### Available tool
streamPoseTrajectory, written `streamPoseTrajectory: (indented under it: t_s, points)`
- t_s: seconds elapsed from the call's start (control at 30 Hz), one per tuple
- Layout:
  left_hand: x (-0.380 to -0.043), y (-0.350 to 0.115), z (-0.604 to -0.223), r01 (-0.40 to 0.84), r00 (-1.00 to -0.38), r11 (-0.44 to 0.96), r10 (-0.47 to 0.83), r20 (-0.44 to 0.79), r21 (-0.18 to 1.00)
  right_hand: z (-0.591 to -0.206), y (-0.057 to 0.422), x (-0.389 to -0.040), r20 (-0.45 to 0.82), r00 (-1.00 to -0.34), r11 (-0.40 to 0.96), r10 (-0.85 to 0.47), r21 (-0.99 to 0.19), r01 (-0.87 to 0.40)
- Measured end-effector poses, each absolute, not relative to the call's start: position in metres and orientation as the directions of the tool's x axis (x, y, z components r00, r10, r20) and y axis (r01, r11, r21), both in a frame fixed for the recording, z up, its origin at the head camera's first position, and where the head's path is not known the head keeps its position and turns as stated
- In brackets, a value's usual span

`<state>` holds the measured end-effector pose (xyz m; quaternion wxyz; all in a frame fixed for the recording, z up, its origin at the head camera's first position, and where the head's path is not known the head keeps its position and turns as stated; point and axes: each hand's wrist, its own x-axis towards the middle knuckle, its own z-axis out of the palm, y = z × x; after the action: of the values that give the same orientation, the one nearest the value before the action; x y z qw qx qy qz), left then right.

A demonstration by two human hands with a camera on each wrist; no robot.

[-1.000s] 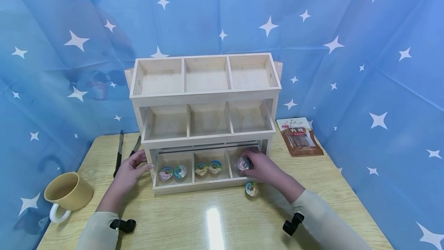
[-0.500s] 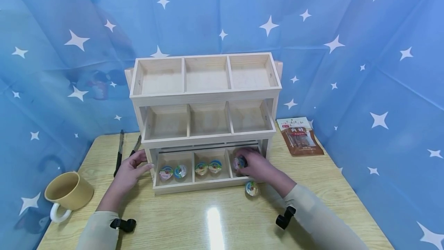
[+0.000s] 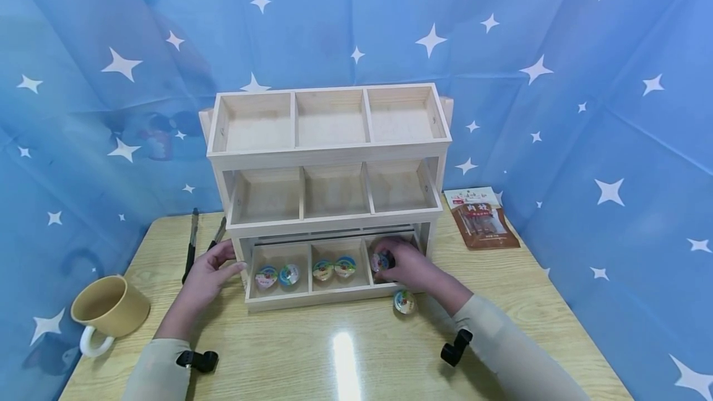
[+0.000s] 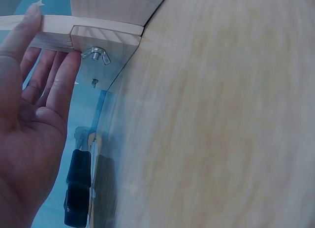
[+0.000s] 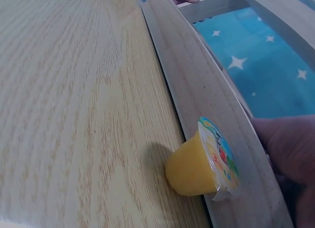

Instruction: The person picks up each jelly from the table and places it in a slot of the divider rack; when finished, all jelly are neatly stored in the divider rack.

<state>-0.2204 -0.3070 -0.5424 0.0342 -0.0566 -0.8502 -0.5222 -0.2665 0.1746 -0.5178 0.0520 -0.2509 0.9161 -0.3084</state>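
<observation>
A white wooden rack (image 3: 334, 153) with three tiers stands on the table, each tier split into three compartments. At its lower left post, my left hand (image 3: 207, 274) holds the wood between thumb and fingers; the left wrist view shows the thumb (image 4: 32, 18) across the board near a wing nut (image 4: 96, 54). My right hand (image 3: 411, 268) pinches a jelly cup (image 3: 380, 262) inside the bottom right compartment, its fingers partly covering it. Two jelly cups (image 3: 267, 276) lie in the bottom left compartment and two more (image 3: 323, 270) in the bottom middle. One yellow jelly cup (image 5: 192, 166) lies tilted against the rack's front board.
A beige mug (image 3: 111, 308) with a white handle stands at the table's left. Black-handled tongs (image 3: 190, 252) lie behind my left hand. A brown snack bag (image 3: 481, 221) lies at the back right. Blue star-printed cloth (image 3: 351, 23) hangs behind and beside the table.
My right hand has shifted slightly left within the bottom right compartment, with the jelly cup in its fingers. The left hand stays on the post.
</observation>
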Motion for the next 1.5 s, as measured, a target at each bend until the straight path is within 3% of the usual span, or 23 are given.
streamPoseTrajectory:
  t_s: [0.47,0.93,1.23,1.5]
  points:
    - [-0.220,-0.308,-0.542,0.137,-0.990,0.440,0.071,0.118,0.887,-0.518,0.177,-0.264,0.062,-0.871,0.680,-0.488,-0.599,-0.423]
    - [-0.222,-0.309,-0.547,0.132,-0.991,0.459,0.058,0.118,0.879,-0.512,0.189,-0.253,0.162,-0.853,0.627,-0.497,-0.613,-0.481]
    - [-0.221,-0.308,-0.546,0.134,-0.991,0.461,0.060,0.120,0.877,-0.500,0.209,-0.216,0.201,-0.900,0.659,-0.386,-0.623,-0.422]
    - [-0.221,-0.308,-0.544,0.133,-0.991,0.441,0.065,0.116,0.888,-0.500,0.224,-0.182,0.246,-0.896,0.665,-0.371,-0.603,-0.441]
